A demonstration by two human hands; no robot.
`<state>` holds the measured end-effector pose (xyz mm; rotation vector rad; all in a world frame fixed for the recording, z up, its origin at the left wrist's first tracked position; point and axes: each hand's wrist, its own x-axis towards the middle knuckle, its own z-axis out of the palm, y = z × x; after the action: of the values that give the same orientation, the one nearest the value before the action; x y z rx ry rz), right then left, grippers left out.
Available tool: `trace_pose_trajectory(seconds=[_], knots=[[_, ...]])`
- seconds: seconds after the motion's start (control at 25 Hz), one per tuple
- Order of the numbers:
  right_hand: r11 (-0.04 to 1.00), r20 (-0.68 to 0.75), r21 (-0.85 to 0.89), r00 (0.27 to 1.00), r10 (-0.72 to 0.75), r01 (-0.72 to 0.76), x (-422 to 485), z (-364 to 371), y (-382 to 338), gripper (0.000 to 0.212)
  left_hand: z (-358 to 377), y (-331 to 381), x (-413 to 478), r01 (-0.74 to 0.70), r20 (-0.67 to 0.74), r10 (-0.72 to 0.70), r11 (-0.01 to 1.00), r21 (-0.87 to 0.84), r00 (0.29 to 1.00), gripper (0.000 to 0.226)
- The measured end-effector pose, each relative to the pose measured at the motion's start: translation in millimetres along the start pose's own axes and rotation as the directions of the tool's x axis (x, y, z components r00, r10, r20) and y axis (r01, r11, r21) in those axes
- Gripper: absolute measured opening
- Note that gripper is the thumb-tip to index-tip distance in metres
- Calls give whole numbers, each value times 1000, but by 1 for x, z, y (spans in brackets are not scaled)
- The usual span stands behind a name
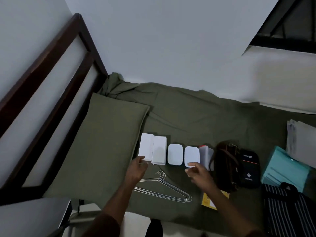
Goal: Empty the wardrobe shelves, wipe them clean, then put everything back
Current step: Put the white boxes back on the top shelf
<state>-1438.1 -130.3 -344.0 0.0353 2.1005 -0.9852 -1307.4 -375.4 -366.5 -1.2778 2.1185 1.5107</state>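
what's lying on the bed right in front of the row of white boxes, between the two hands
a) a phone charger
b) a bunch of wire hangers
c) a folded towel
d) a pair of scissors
b: a bunch of thin wire hangers lies flat on the green bedsheet, on the near side of the white boxes, between the left hand and the right hand.

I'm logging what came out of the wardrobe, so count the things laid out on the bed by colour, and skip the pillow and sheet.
White: 4, two tall boxes and two rounded boxes
Silver: 1 bundle of wire hangers
Brown: 1 bag
Dark navy: 1 first-aid pouch
Teal: 1 folded stack
Yellow: 1 packet
Striped black-and-white: 1 garment
Clear: 1 plastic container
Grey: 1 folded stack
Total: 12
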Motion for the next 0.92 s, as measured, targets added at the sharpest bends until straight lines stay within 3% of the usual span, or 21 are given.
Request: trace_pose_trajectory(seconds=[0.12,0.2,0.36,0.56,0.72,0.92], knots=[[999,69,-6,997,45,-44,53,47,15,39,-6,-23,67,96,4,-96,995,-24,995,61],[995,74,-84,996,59,-53,80,68,7,51,-5,-27,99,102,1,-102,994,-42,995,51],[991,59,-83,993,106,-100,149,105,-16,34,7,-44,158,77,10,-76,995,-63,997,56],[965,16,-98,969,246,-243,209,156,0,54,24,-71,216,89,37,-89,996,-8,995,83],[964,-93,21,960,265,-264,227,187,9,67,36,-89,245,165,117,-155,983,-81,981,74],[948,-75,134,951,300,-288,252,207,21,102,49,-104,256,203,108,-188,968,-149,976,84]])
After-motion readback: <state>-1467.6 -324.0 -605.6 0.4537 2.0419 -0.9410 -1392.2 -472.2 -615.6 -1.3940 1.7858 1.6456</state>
